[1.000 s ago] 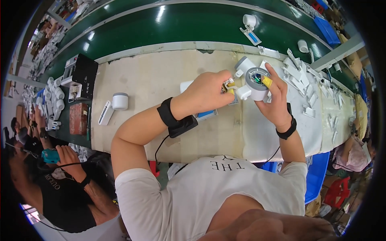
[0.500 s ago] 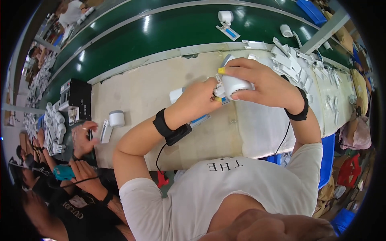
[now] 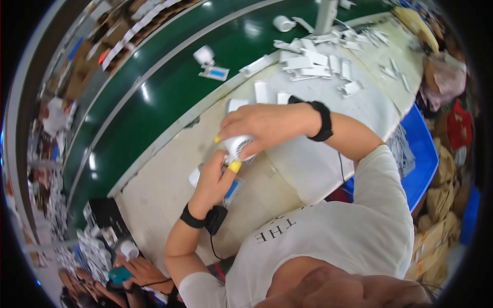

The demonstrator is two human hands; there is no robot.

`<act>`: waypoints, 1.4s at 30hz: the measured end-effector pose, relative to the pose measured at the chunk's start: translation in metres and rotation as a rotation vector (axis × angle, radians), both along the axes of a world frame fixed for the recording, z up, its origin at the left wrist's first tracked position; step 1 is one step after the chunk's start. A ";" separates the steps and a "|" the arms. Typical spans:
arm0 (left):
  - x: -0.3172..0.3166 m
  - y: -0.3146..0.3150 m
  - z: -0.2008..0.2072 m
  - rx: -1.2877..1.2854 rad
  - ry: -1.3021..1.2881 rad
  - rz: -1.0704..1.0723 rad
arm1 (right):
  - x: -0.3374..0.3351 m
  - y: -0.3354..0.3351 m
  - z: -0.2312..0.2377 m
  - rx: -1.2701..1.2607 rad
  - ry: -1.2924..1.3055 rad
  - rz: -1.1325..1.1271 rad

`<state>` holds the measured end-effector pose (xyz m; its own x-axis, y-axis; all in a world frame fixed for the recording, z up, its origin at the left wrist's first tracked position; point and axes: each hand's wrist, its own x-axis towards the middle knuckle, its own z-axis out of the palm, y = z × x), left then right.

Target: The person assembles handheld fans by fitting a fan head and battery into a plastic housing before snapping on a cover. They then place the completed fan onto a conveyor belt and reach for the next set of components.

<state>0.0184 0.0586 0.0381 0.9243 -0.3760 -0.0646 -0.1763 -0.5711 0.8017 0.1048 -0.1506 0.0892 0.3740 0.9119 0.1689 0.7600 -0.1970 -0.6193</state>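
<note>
My right hand (image 3: pixel 264 126) is closed around a white rounded device housing (image 3: pixel 238 147) with a slotted grille on its end. Against its lower side, my left hand (image 3: pixel 210 179) pinches at a small white part that its fingers mostly hide. Yellow covers show on fingertips of both hands. Just beyond my right hand, a second white housing (image 3: pixel 236 106) is partly covered. Another white housing (image 3: pixel 194 176) stands beside my left hand, and a flat piece with a blue panel (image 3: pixel 232 191) lies partly under that hand.
White plastic covers (image 3: pixel 308 64) are heaped on the far right of the cream tabletop (image 3: pixel 159 200). A green conveyor (image 3: pixel 169 102) runs behind, carrying a white unit (image 3: pixel 204 55). A blue bin (image 3: pixel 423 154) stands right. Left are a black box (image 3: pixel 110 213) and a co-worker's hand (image 3: pixel 146 272) with a teal tool (image 3: pixel 119 274).
The view has turned, shifting the table and conveyor in the picture. Both hands still hold the housing, its grille now facing more toward me. The housing at the table's left has left its spot.
</note>
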 end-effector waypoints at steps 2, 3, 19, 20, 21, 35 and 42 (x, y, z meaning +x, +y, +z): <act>-0.004 -0.002 -0.002 -0.158 0.101 0.052 | -0.012 -0.006 -0.007 0.041 -0.038 -0.053; -0.002 -0.005 -0.002 -0.211 0.135 0.034 | -0.015 -0.010 -0.012 0.077 -0.070 -0.076; 0.016 0.020 0.007 -1.009 0.279 0.201 | -0.002 -0.264 -0.099 -0.443 -0.380 -0.897; 0.015 0.017 0.009 -1.000 0.260 0.203 | -0.002 -0.262 -0.101 -0.457 -0.377 -0.914; 0.014 0.018 0.006 -1.044 0.263 0.201 | 0.000 -0.258 -0.101 -0.445 -0.382 -0.905; 0.002 -0.012 -0.009 -1.175 0.102 0.297 | -0.063 -0.027 -0.033 0.513 0.117 -0.476; -0.007 -0.015 -0.014 -1.209 0.091 0.312 | -0.065 0.016 -0.039 0.436 -0.232 -0.298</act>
